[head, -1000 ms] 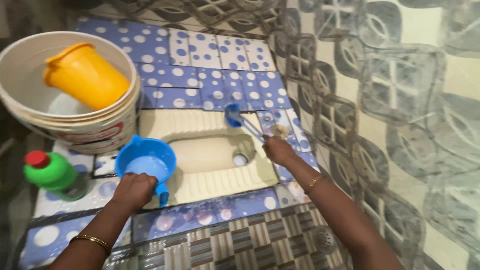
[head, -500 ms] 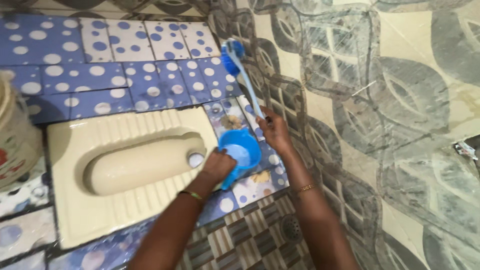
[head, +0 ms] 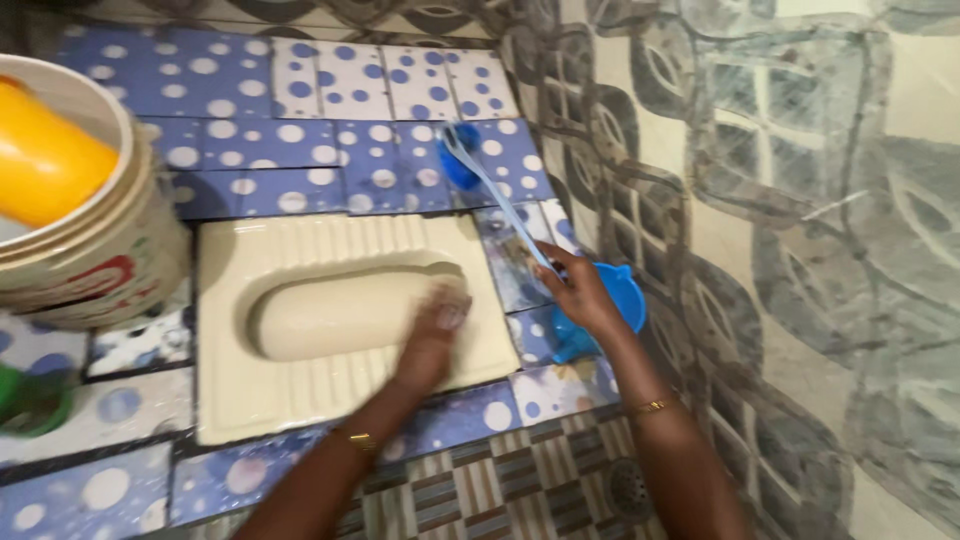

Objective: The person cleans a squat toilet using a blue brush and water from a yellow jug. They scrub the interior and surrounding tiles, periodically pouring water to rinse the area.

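Released the blue mug (head: 610,300) since the earlier frame — now sat on the spotted floor tiles (head: 300,150) by the wall, behind the right hand (head: 585,292). Right fingers clenched on the blue brush (head: 462,160) handle. Left hand (head: 432,335) blurred over the squat pan (head: 250,400) — grip unclear.

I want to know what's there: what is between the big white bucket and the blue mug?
The head view shows the cream squat toilet pan between the white bucket and blue mug, with the left hand over its right edge.
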